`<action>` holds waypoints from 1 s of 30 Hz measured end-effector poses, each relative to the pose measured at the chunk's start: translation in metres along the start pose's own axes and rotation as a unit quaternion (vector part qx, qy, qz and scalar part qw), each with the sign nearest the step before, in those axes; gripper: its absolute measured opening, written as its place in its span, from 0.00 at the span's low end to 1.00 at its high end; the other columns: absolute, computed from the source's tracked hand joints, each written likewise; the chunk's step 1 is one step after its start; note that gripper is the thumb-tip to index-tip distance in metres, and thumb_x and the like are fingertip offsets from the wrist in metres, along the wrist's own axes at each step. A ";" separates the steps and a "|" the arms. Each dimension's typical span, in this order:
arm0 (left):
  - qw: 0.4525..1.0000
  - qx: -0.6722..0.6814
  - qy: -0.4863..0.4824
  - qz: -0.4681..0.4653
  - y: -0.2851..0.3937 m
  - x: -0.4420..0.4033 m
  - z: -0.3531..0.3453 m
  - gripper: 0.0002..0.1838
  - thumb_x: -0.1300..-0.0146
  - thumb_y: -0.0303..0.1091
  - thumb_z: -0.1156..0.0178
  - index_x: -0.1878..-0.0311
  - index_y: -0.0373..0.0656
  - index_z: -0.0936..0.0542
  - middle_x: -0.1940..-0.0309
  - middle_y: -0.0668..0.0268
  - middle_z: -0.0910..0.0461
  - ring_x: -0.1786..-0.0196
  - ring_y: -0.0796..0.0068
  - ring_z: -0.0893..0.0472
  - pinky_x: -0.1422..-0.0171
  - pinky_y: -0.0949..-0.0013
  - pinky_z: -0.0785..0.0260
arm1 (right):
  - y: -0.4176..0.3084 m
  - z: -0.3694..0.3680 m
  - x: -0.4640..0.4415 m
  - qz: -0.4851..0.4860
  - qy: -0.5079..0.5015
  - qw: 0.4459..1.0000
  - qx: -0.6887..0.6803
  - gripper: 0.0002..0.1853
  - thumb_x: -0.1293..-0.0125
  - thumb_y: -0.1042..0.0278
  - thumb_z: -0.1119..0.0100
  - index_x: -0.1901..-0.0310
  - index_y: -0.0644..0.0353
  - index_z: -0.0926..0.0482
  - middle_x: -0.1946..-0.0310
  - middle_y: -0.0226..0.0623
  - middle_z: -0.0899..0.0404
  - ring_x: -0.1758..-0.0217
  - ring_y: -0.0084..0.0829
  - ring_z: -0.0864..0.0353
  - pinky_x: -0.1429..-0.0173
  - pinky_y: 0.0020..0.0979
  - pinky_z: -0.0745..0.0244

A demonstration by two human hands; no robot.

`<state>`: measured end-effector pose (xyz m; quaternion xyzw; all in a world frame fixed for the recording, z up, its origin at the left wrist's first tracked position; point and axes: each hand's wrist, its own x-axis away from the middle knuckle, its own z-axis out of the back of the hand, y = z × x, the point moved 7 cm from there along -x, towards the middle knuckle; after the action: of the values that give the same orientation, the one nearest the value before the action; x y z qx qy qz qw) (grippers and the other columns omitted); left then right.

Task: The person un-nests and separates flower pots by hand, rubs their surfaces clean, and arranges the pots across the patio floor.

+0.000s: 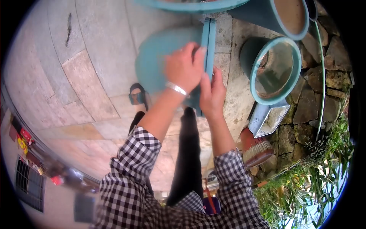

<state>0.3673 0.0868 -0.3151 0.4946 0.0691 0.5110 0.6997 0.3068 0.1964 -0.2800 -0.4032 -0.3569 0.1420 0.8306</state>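
Observation:
A teal pot (pixel 152 57), blurred by motion, lies on its side with its rim (pixel 207 45) facing right. My left hand (pixel 183 66) is over the pot's side near the rim, its fingers curled, and whatever lies under them is hidden. Just to the right, my right hand (pixel 213 93) grips the edge of the rim, thumb on one side and fingers on the other.
Another teal pot (pixel 295 70) stands at the right, with a larger one (pixel 273 17) above it. A metal planter (pixel 270 118) and a reddish pot (pixel 257 152) are below, beside a stone wall (pixel 305 99). A teal rim (pixel 190 7) crosses the top.

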 end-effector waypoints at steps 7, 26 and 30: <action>0.993 -0.093 -0.003 0.075 0.025 -0.005 -0.031 0.13 0.35 0.44 0.49 0.66 0.44 0.26 0.78 0.57 0.21 0.71 0.52 0.22 0.56 0.53 0.40 | 0.033 0.028 0.001 -0.018 -0.041 0.999 0.020 0.18 0.32 0.63 0.48 0.47 0.65 0.29 0.70 0.44 0.20 0.65 0.27 0.21 0.61 0.30 0.26; 0.996 0.041 0.075 0.004 0.007 0.062 -0.031 0.10 0.36 0.34 0.46 0.59 0.39 0.22 0.70 0.55 0.21 0.65 0.56 0.22 0.50 0.61 0.34 | 0.051 0.031 -0.022 -0.081 -0.021 0.996 -0.022 0.22 0.32 0.51 0.48 0.60 0.68 0.21 0.67 0.47 0.18 0.61 0.31 0.20 0.55 0.35 0.27; 0.995 0.008 0.090 -0.043 0.009 0.046 -0.039 0.16 0.37 0.34 0.49 0.47 0.47 0.24 0.52 0.60 0.22 0.45 0.59 0.28 0.41 0.56 0.44 | 0.051 0.025 -0.018 -0.069 -0.008 0.996 -0.060 0.22 0.32 0.52 0.48 0.60 0.68 0.21 0.66 0.50 0.19 0.61 0.28 0.21 0.55 0.33 0.27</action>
<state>0.3593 0.1466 -0.3089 0.4485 0.1569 0.5225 0.7080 0.2796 0.2337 -0.3173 -0.4250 -0.3986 0.0657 0.8100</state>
